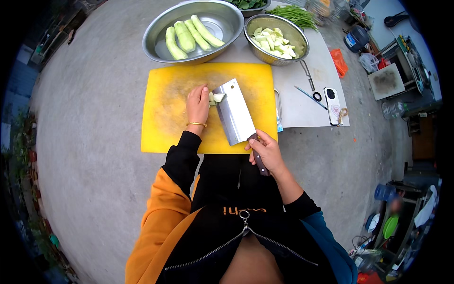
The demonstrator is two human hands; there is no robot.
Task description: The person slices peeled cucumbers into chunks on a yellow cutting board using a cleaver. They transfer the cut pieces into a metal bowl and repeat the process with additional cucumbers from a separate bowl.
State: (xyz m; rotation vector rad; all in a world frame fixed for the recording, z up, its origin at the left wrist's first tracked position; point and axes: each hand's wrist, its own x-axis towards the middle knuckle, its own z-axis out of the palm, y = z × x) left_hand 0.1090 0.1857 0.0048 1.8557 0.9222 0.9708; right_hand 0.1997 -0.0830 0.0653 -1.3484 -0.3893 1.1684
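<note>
My right hand [265, 149] grips the dark wooden handle of a cleaver [236, 112], whose broad steel blade lies tilted low over a yellow cutting board [166, 124]. Just left of the blade's upper part are a few pale green cut vegetable pieces [217, 97], one of them overlapping the blade. My left hand [198, 103] is beside these pieces, fingers together; its fingertips are partly hidden, so I cannot tell whether it holds any. Beyond the board, several peeled pale green gourds [185, 36] lie in a large metal basin [152, 46]. A metal bowl [302, 49] to its right contains cut chunks [273, 42].
On the white table [294, 110] at right lie a phone [333, 106], a pencil-like stick [310, 97], a black ring [317, 96] and a metal wire tool [308, 75]. Thin green stalks [294, 16] and a bowl of leafy greens [248, 4] are at the back.
</note>
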